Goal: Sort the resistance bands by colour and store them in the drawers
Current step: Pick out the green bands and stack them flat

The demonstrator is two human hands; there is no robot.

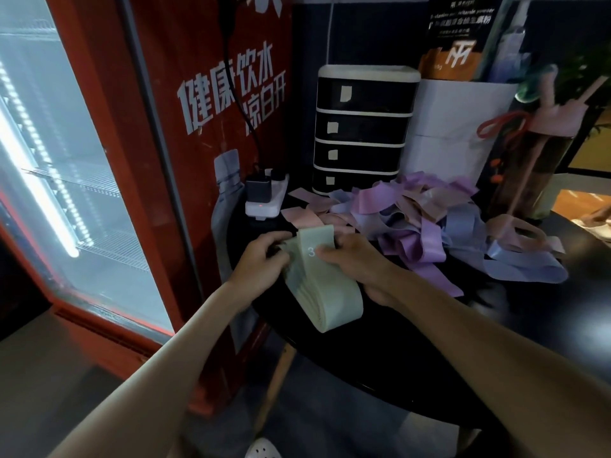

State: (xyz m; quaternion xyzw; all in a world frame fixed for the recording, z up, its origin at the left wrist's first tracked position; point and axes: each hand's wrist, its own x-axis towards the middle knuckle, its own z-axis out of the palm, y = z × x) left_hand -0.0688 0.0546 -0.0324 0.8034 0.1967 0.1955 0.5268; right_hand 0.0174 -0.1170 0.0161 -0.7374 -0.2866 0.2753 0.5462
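A thick stack of pale green resistance bands (325,292) lies on the black table (429,352), its near end hanging toward me. My left hand (264,256) grips the stack's far left side. My right hand (355,262) holds the stack from the right, thumb over the top band. Behind it spreads a loose pile of purple, pink and blue bands (426,219). A black four-drawer unit (362,130) with white trim stands at the back, all drawers closed, each with a small paper label.
A white power strip (266,200) with plugged adapters lies left of the drawers. A red glass-door fridge (109,160) stands close on the left. White box (459,127) and a tall bottle (529,153) stand at the back right.
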